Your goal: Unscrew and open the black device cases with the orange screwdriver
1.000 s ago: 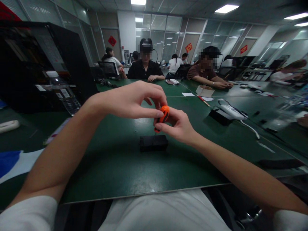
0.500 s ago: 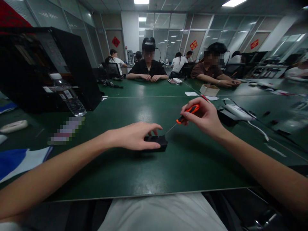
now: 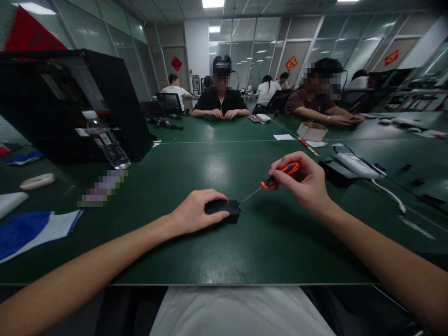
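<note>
My left hand (image 3: 199,212) is closed around a small black box (image 3: 231,212) on the green table, thumb on the near side and fingers over the far side. The part under my palm is hidden. My right hand (image 3: 301,181) grips an orange and black screwdriver (image 3: 289,169) by its handle, above the table. Its thin shaft slants down and left, and the tip is at the right end of the box, near a small black piece sticking up there. Whether the tip touches cannot be made out.
A large black case (image 3: 129,107) and a water bottle (image 3: 111,143) stand at the left. A small open carton (image 3: 312,131), a white power strip (image 3: 359,164) with cables and a red stick (image 3: 308,146) lie at the right. Two people (image 3: 221,100) sit across the green table (image 3: 168,261).
My left fingers have come down from above the black box and closed on it. The screwdriver stays in my right hand, its tip still by the box's right end. The view has shifted slightly.
</note>
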The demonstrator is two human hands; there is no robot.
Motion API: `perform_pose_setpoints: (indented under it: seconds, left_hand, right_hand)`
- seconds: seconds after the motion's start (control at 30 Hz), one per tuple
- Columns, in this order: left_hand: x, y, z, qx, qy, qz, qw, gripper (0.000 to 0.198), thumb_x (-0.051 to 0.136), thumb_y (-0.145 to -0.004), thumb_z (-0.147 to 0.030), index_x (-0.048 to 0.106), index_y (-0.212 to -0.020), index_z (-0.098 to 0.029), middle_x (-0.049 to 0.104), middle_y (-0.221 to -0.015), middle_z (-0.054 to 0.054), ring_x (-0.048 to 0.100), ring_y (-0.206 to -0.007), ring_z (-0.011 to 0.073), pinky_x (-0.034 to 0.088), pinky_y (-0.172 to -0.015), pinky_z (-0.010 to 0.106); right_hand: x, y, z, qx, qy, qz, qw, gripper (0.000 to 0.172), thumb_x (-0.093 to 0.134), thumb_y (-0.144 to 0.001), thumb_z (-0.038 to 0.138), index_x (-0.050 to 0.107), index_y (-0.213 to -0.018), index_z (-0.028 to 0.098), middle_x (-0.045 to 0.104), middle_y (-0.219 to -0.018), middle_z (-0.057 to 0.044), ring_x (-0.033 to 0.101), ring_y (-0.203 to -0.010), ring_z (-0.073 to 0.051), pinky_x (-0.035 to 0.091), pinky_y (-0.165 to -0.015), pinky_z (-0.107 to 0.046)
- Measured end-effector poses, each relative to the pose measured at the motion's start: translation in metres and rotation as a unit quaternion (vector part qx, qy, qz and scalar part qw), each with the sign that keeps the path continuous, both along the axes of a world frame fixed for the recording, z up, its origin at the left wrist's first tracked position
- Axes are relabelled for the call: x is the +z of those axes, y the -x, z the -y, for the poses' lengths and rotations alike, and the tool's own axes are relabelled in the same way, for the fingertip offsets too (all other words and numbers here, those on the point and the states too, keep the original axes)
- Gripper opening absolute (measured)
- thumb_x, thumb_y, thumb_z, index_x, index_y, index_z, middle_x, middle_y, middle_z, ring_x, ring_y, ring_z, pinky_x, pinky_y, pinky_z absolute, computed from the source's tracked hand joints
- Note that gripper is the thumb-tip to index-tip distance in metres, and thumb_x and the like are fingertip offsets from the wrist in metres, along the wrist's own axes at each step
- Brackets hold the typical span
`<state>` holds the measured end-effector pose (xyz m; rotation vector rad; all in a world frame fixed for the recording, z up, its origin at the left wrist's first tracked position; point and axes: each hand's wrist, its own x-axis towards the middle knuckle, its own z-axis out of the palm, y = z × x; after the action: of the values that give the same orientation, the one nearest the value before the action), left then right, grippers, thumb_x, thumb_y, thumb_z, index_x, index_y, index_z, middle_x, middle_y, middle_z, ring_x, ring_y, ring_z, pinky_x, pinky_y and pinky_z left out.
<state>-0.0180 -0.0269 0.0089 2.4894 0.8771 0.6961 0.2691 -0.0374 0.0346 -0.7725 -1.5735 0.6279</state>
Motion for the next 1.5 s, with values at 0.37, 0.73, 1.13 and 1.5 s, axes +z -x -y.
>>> perform_pose_setpoints:
  seconds: [0.37, 0.73, 1.13, 1.5]
  left_hand:
    - [-0.003, 0.001, 0.001, -0.005, -0.033, -0.025, 0.999, 0.031, 0.066, -0.094, -0.036, 0.065, -0.118, -0.017, 0.071, -0.111, 0.007, 0.068, -0.098, 0.0221, 0.051, -0.085, 0.032]
    - [-0.004, 0.001, 0.0, -0.007, -0.028, -0.023, 0.999, 0.034, 0.068, -0.094, -0.04, 0.066, -0.12, -0.018, 0.072, -0.109, 0.006, 0.068, -0.095, 0.0205, 0.05, -0.084, 0.03]
    - [-0.005, 0.001, 0.004, -0.011, -0.038, -0.059, 0.998, 0.039, 0.068, -0.092, -0.05, 0.07, -0.113, -0.017, 0.075, -0.106, 0.006, 0.071, -0.09, 0.0207, 0.05, -0.077, 0.028]
    - [-0.008, 0.002, 0.003, -0.022, -0.035, -0.028, 0.999, 0.038, 0.069, -0.092, -0.047, 0.068, -0.116, -0.017, 0.075, -0.111, 0.007, 0.07, -0.096, 0.0222, 0.051, -0.082, 0.03]
  right_hand:
    - [-0.009, -0.003, -0.006, 0.009, 0.027, -0.016, 0.999, 0.019, 0.075, -0.086, 0.027, 0.058, -0.091, 0.022, 0.069, -0.086, 0.0, 0.068, -0.061, -0.012, 0.06, -0.052, -0.024]
    - [-0.013, -0.002, -0.016, 0.02, 0.131, -0.044, 0.99, 0.033, 0.08, -0.079, 0.041, 0.055, -0.092, 0.023, 0.069, -0.084, 0.0, 0.068, -0.058, -0.014, 0.057, -0.05, -0.027]
    - [-0.027, -0.02, -0.03, -0.099, -0.052, 0.278, 0.954, 0.029, 0.069, -0.085, 0.048, 0.061, -0.082, 0.021, 0.062, -0.068, -0.002, 0.054, -0.057, -0.015, 0.042, -0.054, -0.028]
    - [-0.024, -0.028, -0.036, 0.036, -0.199, 0.506, 0.839, 0.051, 0.047, -0.099, 0.06, 0.067, -0.084, 0.016, 0.062, -0.071, -0.004, 0.055, -0.062, -0.014, 0.038, -0.057, -0.025]
